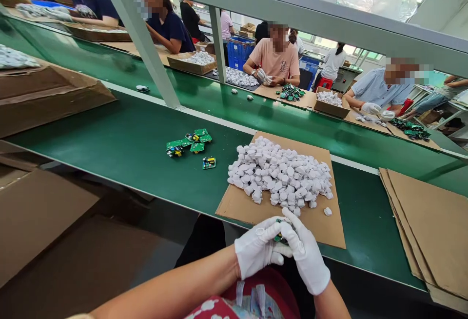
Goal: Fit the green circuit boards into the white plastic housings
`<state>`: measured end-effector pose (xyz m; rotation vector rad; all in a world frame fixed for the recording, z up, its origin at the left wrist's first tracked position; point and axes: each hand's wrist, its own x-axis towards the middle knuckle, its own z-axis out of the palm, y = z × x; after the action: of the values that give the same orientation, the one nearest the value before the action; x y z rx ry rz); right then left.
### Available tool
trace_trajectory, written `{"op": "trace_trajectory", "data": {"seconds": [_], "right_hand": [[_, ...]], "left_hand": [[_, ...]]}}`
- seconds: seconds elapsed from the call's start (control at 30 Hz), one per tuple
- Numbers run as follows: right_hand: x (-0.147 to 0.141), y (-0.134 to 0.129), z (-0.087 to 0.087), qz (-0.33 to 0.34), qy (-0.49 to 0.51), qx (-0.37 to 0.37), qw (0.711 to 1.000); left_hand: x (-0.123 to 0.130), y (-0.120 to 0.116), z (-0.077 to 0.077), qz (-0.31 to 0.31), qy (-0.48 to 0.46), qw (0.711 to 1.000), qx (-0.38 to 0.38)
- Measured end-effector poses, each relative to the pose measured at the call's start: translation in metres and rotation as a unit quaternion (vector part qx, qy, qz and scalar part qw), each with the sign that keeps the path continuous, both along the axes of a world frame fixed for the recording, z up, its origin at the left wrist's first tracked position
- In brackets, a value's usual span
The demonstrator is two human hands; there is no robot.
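My left hand (260,246) and my right hand (305,250), both in white gloves, meet in front of me at the bench's near edge. Between their closed fingers sits a small green circuit board (281,235), mostly covered by the gloves. Just beyond my hands, a heap of small white plastic housings (281,172) lies on a cardboard sheet (338,226), with one loose housing (327,211) at its right. To the left, several green circuit boards (190,142) with yellow and black parts lie on the green bench, and a single board (209,163) lies apart from them.
Stacked cardboard sheets (431,231) lie at the right and cardboard boxes (51,99) at the left. A grey metal frame post (141,41) rises from the bench. Behind runs a green conveyor belt (263,109) with a few white pieces; co-workers (280,60) sit along its far side.
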<state>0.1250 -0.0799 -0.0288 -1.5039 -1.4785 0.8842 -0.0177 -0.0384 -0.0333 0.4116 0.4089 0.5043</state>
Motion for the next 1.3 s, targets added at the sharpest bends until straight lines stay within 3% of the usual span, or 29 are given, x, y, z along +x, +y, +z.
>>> {"op": "trace_trajectory", "data": {"seconds": [0.33, 0.5, 0.63, 0.7, 0.8, 0.9, 1.03, 1.17, 1.3], "right_hand": [[0.003, 0.001, -0.006, 0.013, -0.083, 0.029, 0.996], [0.002, 0.002, -0.012, 0.026, 0.027, 0.035, 0.999], [0.0, 0.0, -0.013, -0.037, -0.007, -0.019, 0.999], [-0.001, 0.0, -0.01, -0.02, 0.023, -0.033, 0.999], [-0.001, 0.002, -0.005, 0.008, 0.115, -0.028, 0.993], [-0.003, 0.004, -0.006, -0.026, 0.141, -0.032, 0.989], [-0.006, 0.005, -0.011, -0.024, 0.113, -0.024, 0.993], [-0.009, 0.006, -0.013, -0.033, 0.102, -0.022, 0.994], [-0.008, 0.006, -0.012, -0.043, 0.098, -0.031, 0.994]], "left_hand": [[-0.001, 0.007, 0.011, -0.033, 0.0, 0.999, 0.031], [-0.005, 0.014, 0.015, -0.051, 0.053, 0.996, 0.059], [-0.005, 0.02, 0.017, -0.067, 0.068, 0.99, 0.106], [-0.003, 0.022, 0.02, -0.064, 0.103, 0.984, 0.132], [0.0, 0.022, 0.03, -0.057, 0.166, 0.972, 0.159], [0.002, 0.021, 0.039, -0.077, 0.171, 0.963, 0.193], [0.003, 0.02, 0.028, -0.043, 0.17, 0.952, 0.251], [0.004, 0.021, 0.01, -0.038, 0.161, 0.955, 0.247], [0.003, 0.022, 0.008, -0.042, 0.165, 0.955, 0.241]]}}
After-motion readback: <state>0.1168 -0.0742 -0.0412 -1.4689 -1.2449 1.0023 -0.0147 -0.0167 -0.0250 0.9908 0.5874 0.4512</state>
